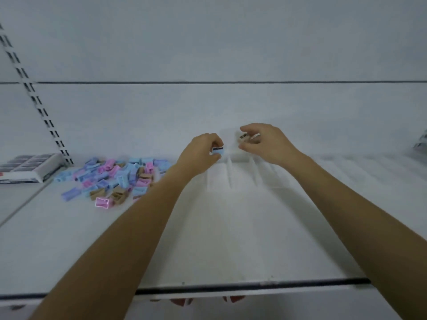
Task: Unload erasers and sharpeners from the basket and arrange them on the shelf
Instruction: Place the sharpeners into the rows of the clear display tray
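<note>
White shelf (231, 239) meets a pale back panel (208, 107), with a slotted upright (34, 98) at left. Pastel sharpeners (115, 176) lie heaped left. The left hand (198, 151) pinches a blue sharpener (218, 151); the right hand (265, 144) pinches a small pale item (245, 136), too blurred to identify, above clear dividers (231, 176).

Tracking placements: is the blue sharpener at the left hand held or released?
Held: the left hand pinches the blue sharpener between fingers and thumb. Contact with shelf: cannot tell.

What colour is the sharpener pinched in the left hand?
The small plastic sharpener is light blue with a dark strip; head view.
</note>
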Available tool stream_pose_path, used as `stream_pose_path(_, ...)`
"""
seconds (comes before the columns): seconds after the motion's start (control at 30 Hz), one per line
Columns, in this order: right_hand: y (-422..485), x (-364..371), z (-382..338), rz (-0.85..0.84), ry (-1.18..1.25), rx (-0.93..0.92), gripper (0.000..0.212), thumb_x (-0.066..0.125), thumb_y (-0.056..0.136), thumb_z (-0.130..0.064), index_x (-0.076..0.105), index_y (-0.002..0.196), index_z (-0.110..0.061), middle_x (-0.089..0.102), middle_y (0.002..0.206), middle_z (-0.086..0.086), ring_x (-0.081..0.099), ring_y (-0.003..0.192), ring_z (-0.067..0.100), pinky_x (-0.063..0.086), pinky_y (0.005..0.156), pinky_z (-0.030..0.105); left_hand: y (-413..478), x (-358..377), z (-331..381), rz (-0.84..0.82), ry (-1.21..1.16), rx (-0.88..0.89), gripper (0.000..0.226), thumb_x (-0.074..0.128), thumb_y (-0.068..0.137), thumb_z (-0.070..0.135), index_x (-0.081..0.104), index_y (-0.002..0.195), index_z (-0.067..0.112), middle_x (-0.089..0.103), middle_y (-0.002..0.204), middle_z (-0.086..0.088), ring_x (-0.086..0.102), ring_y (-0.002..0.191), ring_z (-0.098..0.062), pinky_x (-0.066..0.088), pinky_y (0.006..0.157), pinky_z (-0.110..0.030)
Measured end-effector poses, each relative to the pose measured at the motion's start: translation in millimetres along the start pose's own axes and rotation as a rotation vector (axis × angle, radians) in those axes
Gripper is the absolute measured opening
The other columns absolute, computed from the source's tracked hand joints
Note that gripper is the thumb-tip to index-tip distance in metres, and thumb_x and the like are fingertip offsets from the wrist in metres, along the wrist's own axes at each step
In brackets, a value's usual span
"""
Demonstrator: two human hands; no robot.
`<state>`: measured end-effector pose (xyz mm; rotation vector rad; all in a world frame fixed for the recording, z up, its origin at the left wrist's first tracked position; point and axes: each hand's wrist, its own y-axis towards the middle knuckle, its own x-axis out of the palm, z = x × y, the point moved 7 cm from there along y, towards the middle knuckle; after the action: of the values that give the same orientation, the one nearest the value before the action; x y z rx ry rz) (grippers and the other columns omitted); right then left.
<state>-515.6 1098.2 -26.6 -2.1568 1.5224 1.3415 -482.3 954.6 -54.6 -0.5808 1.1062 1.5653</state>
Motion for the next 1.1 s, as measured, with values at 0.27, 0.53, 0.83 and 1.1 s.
stream_pose_path(0.27, 3, 25, 29, 0.036, -0.113, -0.055, 0.019, 0.069, 0.079, -0.02, 0.064, 0.092, -0.009, 0.048, 0.093, 0.002, 0.051, 0.078, 0.013, 0.036, 0.069, 0.019, 3, 18, -13, -0.054, 0.019, -0.049, 0.013, 0.067, 0.078, 0.01, 0.063, 0.09, 0.007, 0.065, 0.096, -0.006, 0.053, 0.081, -0.014, 0.039, 0.075, -0.023)
stream_pose_path(0.53, 2, 31, 20, -0.033, -0.313, -0.129, 0.011, 0.062, 0.086, -0.023, 0.063, 0.091, -0.013, 0.062, 0.097, 0.001, 0.048, 0.096, 0.019, 0.035, 0.07, 0.028, 5, 25, -13, -0.092, 0.167, -0.019, 0.01, 0.058, 0.086, 0.014, 0.065, 0.093, 0.01, 0.062, 0.102, -0.006, 0.054, 0.099, -0.021, 0.041, 0.084, -0.03)
stream_pose_path(0.83, 3, 42, 33, -0.087, -0.398, -0.096, 0.018, 0.056, 0.09, -0.021, 0.071, 0.097, -0.016, 0.066, 0.102, -0.001, 0.048, 0.101, 0.022, 0.044, 0.075, 0.031, -2, 23, -11, -0.071, 0.277, 0.009, 0.031, 0.038, 0.097, 0.018, 0.064, 0.115, 0.017, 0.057, 0.117, -0.001, 0.044, 0.11, -0.021, 0.042, 0.09, -0.034)
stream_pose_path(1.1, -2, 43, 33, -0.105, -0.387, -0.12, 0.022, 0.051, 0.09, -0.018, 0.071, 0.097, -0.015, 0.067, 0.1, 0.002, 0.049, 0.099, 0.025, 0.047, 0.08, 0.039, -3, 28, -16, -0.108, 0.233, 0.008, 0.033, 0.039, 0.096, 0.013, 0.06, 0.12, 0.016, 0.055, 0.122, -0.002, 0.041, 0.113, -0.02, 0.035, 0.092, -0.027)
